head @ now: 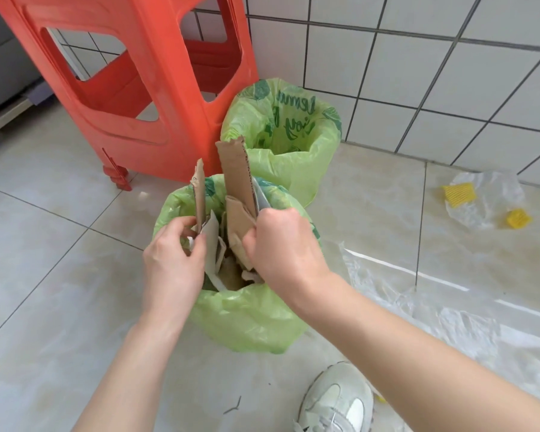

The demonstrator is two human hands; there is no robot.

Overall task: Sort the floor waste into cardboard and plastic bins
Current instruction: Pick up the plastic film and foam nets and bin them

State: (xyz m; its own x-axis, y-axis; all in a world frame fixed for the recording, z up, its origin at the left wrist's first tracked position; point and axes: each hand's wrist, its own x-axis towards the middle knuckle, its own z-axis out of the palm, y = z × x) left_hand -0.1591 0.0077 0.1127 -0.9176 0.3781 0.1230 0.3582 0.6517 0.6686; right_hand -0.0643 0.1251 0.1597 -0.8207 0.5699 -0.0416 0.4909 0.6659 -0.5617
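Two bins lined with green bags stand on the tiled floor. The near bin (247,319) holds several brown cardboard pieces. My left hand (172,263) pinches a narrow cardboard strip (199,194) that stands upright at the bin's left side. My right hand (281,244) grips a wide cardboard piece (236,173) that sticks up out of the same bin. The far bin (296,163) looks hollow; its bottom is hidden. A clear plastic bag (487,198) with yellow bits lies on the floor at right. A large clear plastic sheet (449,313) is spread at lower right.
A red plastic stool (138,88) stands behind the bins at left. A white tiled wall (418,73) runs along the back. My shoe (337,400) is at the bottom, next to a small twig (233,406) on the floor.
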